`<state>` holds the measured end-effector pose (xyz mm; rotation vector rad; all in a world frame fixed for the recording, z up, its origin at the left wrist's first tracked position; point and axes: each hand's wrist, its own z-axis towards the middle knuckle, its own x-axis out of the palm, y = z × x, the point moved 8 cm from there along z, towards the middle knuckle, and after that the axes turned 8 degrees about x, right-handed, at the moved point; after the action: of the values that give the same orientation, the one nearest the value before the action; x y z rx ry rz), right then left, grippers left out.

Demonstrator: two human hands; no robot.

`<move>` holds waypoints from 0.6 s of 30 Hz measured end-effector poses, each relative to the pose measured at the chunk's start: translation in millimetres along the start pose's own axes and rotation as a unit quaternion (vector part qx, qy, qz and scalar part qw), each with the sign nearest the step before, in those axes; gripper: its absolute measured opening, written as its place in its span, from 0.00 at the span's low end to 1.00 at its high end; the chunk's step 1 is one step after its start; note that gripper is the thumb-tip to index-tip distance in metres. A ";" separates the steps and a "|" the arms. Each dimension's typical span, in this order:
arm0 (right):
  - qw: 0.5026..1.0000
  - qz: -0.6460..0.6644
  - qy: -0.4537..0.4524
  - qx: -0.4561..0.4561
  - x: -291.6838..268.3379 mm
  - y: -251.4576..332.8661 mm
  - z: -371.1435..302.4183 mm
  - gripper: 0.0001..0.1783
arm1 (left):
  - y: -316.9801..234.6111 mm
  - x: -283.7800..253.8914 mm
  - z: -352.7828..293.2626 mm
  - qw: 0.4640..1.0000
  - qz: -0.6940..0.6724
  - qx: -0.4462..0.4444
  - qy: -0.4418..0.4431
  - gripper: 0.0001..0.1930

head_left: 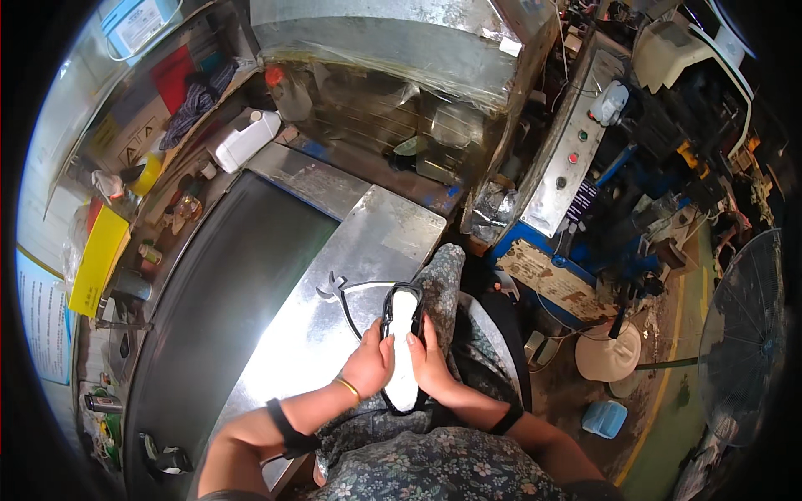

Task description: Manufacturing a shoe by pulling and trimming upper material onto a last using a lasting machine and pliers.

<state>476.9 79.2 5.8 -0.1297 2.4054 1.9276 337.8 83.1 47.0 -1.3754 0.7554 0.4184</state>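
Observation:
A shoe-shaped piece (403, 355), with a long white face and a black rim, stands lengthwise over my lap. Its white face is turned up; whether it is a shoe's underside or its inside I cannot tell. My left hand (368, 365) is closed on its left edge, thumb against the white face. Along the opposite edge, my right hand (430, 365) grips it the same way. Pincers (338, 288) with long handles rest on the metal tabletop (301, 326), just left of the piece's far end.
A dark conveyor belt (217, 292) runs along the left, with a black and white item (164, 455) near its front. A white jug (244, 142) stands beyond it. To the right are a control panel (568, 150), a round beige stool (608, 352), a blue container (604, 419) and a large fan (743, 342).

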 end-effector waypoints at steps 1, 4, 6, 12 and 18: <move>0.999 -0.027 -0.028 0.013 -3.5 3.3 -0.5 0.36 | -2.8 2.2 -0.9 0.997 -0.001 -0.073 0.024 0.28; 0.999 -0.015 -0.022 0.021 -7.1 17.8 2.2 0.35 | 32.9 22.8 7.0 0.984 -0.175 -0.023 -0.033 0.26; 1.000 0.015 0.011 -0.008 -10.5 8.2 4.8 0.36 | 39.6 39.4 20.6 0.926 -0.371 -0.056 -0.041 0.27; 0.944 0.099 0.085 0.303 -27.6 -16.8 35.1 0.41 | 23.8 31.7 64.4 0.695 -0.666 -0.257 0.089 0.31; 0.921 -0.384 -0.052 -0.036 -10.7 63.8 87.7 0.25 | 59.3 33.0 95.4 0.920 -0.358 -0.157 0.034 0.20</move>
<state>480.4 178.9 49.7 -0.8129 1.7953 1.5736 343.5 181.0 -17.0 -1.8621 0.1958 -0.0980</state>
